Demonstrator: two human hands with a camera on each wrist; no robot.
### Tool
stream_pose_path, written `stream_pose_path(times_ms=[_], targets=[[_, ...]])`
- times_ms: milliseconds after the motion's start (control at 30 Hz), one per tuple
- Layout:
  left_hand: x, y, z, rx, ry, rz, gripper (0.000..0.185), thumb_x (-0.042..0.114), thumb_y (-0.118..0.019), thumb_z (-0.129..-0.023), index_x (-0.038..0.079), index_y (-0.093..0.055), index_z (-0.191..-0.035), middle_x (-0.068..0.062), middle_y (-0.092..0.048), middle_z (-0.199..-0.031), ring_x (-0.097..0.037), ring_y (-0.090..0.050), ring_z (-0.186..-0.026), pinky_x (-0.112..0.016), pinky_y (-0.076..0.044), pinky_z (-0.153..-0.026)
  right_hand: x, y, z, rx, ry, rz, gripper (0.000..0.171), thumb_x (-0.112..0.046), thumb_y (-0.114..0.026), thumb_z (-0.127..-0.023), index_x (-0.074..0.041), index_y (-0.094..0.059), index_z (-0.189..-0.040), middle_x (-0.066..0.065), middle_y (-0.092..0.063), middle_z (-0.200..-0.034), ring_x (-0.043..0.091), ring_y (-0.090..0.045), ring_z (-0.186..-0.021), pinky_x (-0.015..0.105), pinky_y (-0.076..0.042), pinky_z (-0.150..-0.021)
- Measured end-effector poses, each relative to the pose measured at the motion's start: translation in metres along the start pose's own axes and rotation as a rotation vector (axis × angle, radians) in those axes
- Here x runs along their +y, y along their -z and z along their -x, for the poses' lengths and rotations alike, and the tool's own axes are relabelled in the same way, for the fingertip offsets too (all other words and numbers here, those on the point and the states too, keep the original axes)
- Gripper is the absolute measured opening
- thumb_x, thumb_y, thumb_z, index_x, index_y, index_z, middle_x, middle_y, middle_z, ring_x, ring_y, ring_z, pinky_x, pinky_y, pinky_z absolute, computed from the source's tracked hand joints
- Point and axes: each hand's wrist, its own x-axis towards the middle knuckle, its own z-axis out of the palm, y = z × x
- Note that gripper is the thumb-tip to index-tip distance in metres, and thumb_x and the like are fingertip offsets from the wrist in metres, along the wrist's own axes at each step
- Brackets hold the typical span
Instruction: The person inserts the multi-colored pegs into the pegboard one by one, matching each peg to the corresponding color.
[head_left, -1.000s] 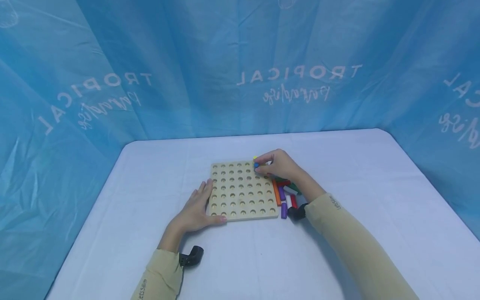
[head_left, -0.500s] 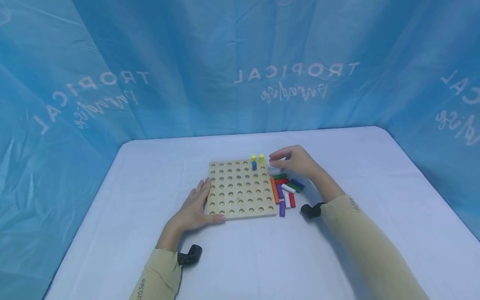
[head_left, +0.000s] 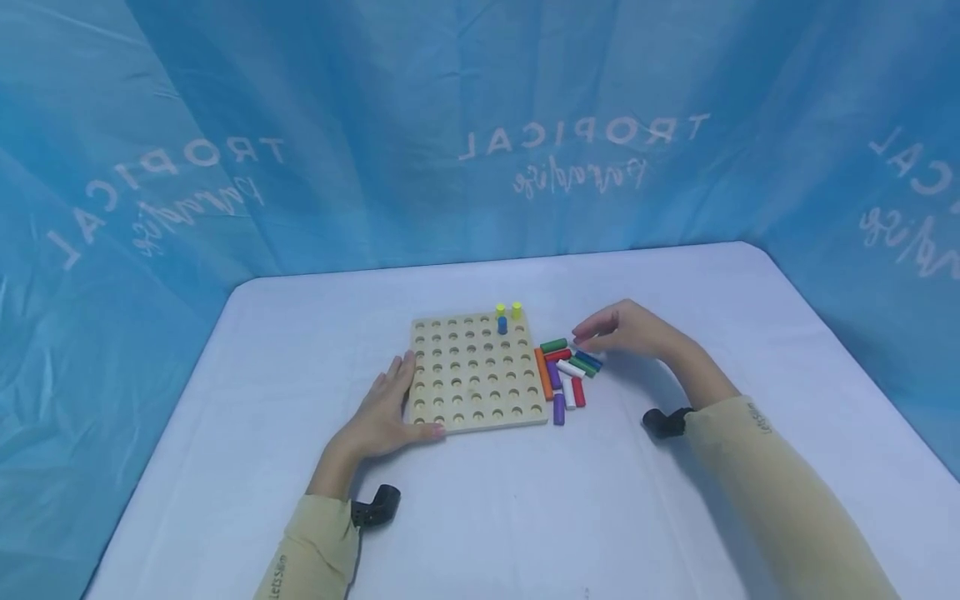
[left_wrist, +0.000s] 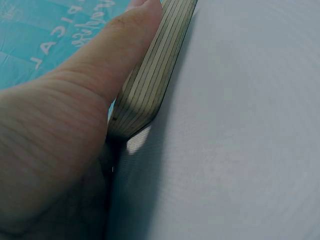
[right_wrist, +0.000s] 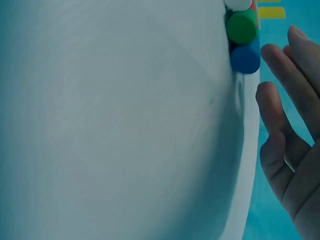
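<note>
A square wooden pegboard [head_left: 465, 375] with rows of round holes lies on the table. Two yellow pegs [head_left: 517, 311] and a blue peg [head_left: 502, 326] stand upright near its far right corner. My left hand [head_left: 378, 412] rests against the board's near left corner, fingers along the left side and thumb along the front edge; the left wrist view shows the thumb [left_wrist: 117, 50] at the layered edge. My right hand [head_left: 626, 329] hovers at the loose pegs right of the board, fingertips close over a lying blue peg [head_left: 589, 361] and holding nothing.
Beside the board's right edge lie an orange rod [head_left: 543, 373], green pegs [head_left: 554, 344], red pegs [head_left: 578, 392], white pegs [head_left: 568, 393] and purple pegs [head_left: 558, 408]. A white cloth covers the table [head_left: 480, 517]. Blue printed curtains [head_left: 420, 167] hang around it.
The right hand has let go of the blue peg, now upright in the board, and moved right to the loose pegs. The left hand stays on the board. The head view has shifted slightly.
</note>
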Motion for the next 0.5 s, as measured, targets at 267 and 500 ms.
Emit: stream_pose_path(times_ms=[267,500], targets=[[0.0,0.0,-0.001,0.005,-0.006,0.004,0.133,0.065,-0.08,-0.068,0.018,0.003,-0.161,-0.005,0.003,-0.169,-0.028,0.006,-0.156,-0.052,0.002,-0.127,0.012,0.0,0.006,-0.052,0.023,0.01,0.035,-0.024,-0.077,-0.086,-0.024,-0.073,-0.121,0.001,-0.07,-0.126,0.024,-0.062,-0.115,0.046,-0.052,-0.1],[0.0,0.0,-0.001,0.002,0.0,0.005,0.133,0.065,-0.08,-0.068,0.019,0.003,-0.161,-0.005,0.003,-0.169,-0.028,0.005,-0.156,-0.052,0.002,-0.127,0.018,-0.001,0.005,-0.07,0.032,0.026,0.039,-0.023,-0.08,-0.083,-0.024,-0.072,-0.121,0.0,-0.069,-0.126,0.022,-0.058,-0.107,0.039,-0.051,-0.094]])
